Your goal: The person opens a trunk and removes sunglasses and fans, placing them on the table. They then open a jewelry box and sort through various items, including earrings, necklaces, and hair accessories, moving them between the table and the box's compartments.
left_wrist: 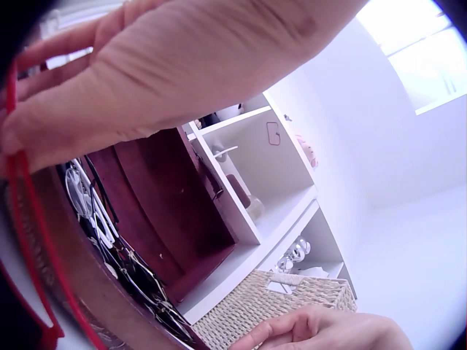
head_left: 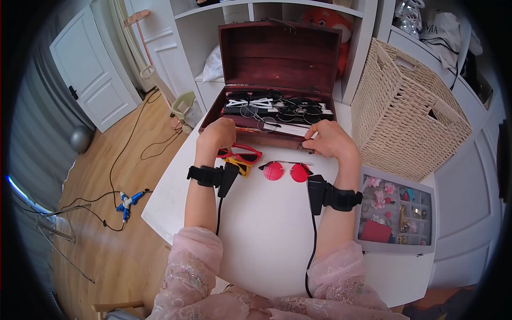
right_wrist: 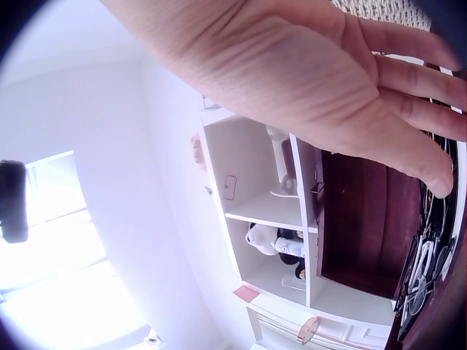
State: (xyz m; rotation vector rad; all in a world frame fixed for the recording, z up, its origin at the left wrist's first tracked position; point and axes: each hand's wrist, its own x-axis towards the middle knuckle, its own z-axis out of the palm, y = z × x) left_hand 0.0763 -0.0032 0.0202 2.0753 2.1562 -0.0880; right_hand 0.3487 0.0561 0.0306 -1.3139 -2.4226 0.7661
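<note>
My left hand [head_left: 216,136] is at the front left of an open dark red chest [head_left: 280,58], pinching red-framed sunglasses [head_left: 246,154] between thumb and fingers. In the left wrist view, the thin red frame [left_wrist: 40,270] runs down from the thumb. Yellow-framed glasses [head_left: 243,167] lie partly under the red pair. To their right are round glasses with pink lenses [head_left: 273,171], resting on the white table. My right hand [head_left: 333,140] reaches over the chest's front right rim, fingers extended and holding nothing. Several black and white glasses [head_left: 293,109] fill the chest.
A grey compartment box [head_left: 392,216] with hair clips and jewellery sits at the table's [head_left: 261,240] right side. Behind it stands a tall woven basket [head_left: 405,112]. White shelves [head_left: 197,37] rise behind the chest. Cables and a blue-white power strip [head_left: 128,204] lie on the floor at left.
</note>
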